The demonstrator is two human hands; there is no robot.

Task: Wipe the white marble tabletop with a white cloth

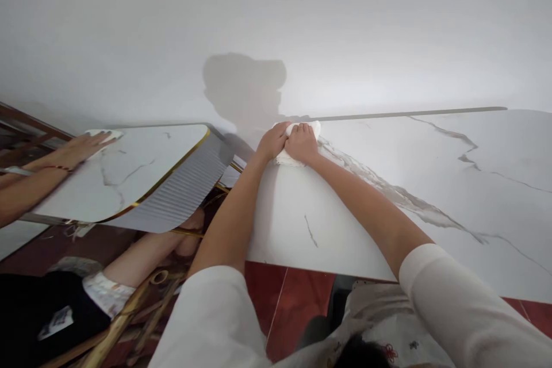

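Both of my arms reach forward to the far left corner of a white marble-patterned table. There a bunched white cloth lies pressed against the tabletop. My left hand grips the cloth's left side, its fingers curled over it. Close beside it, my right hand bears down on the cloth with bent fingers. The hands touch each other, and their palms are hidden. Grey-brown veins run across the table to the right of the cloth.
A second marble-topped table with a gold edge and ribbed grey side stands to the left. Another person's hand rests on a white cloth there. A white wall rises behind both tables; the floor is red tile.
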